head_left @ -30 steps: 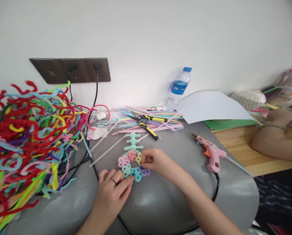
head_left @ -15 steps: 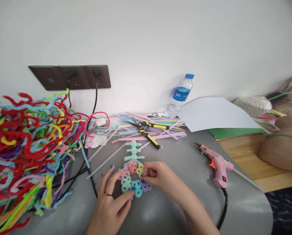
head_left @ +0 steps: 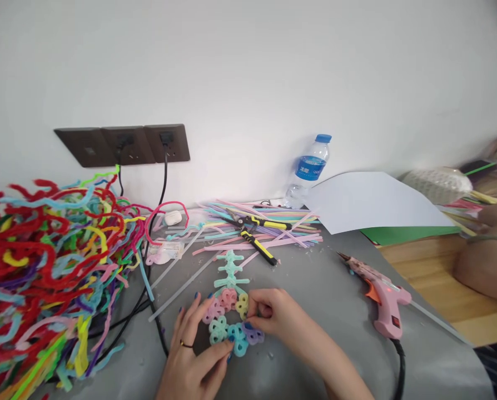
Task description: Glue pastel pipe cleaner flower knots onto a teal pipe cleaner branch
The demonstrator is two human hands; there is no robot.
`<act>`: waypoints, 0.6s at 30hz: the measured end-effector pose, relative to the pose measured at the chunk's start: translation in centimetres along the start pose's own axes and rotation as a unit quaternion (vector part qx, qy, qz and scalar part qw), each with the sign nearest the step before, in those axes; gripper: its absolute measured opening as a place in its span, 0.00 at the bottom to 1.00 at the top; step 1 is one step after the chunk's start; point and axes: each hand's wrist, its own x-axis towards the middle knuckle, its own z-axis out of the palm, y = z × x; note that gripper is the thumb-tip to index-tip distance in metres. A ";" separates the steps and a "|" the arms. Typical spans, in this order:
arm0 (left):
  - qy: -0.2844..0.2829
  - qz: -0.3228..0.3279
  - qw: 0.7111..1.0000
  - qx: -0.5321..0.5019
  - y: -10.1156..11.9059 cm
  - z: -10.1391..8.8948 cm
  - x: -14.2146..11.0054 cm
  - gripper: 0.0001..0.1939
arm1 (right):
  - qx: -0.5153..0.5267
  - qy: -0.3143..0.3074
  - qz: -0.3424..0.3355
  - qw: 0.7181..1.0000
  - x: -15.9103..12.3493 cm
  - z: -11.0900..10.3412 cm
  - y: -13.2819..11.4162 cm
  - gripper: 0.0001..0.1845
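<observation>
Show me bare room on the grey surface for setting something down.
The grey tabletop looks mostly bare between the right hand and the pink glue gun, bar small scraps. Crowded: left, under multicoloured fuzzy pipe cleaners; back, under pastel straight stems and black-and-yellow pliers.

At the far right, we see another person's arm [head_left: 486,266] blurred and cut off by the edge. At the left, the pipe-cleaner pile [head_left: 44,266] runs out of view. Our right fingertips partly hide the purple flower [head_left: 255,336].
</observation>
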 end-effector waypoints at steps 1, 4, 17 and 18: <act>-0.004 0.000 1.000 0.004 0.0 0.1 -0.1 0.17 | -0.005 -0.001 0.001 1.000 0.1 0.0 0.1 0.14; -0.005 -0.002 1.000 0.010 -0.1 0.2 -0.1 0.17 | -0.016 -0.007 0.007 1.000 0.2 0.1 0.2 0.14; 0.006 -0.011 1.000 -0.003 0.1 0.3 -0.2 0.15 | 0.001 0.004 -0.017 1.000 0.2 0.4 1.0 0.12; 0.007 -0.010 1.000 -0.006 0.1 0.3 -0.1 0.15 | 0.000 0.004 -0.018 1.000 0.2 0.4 1.0 0.12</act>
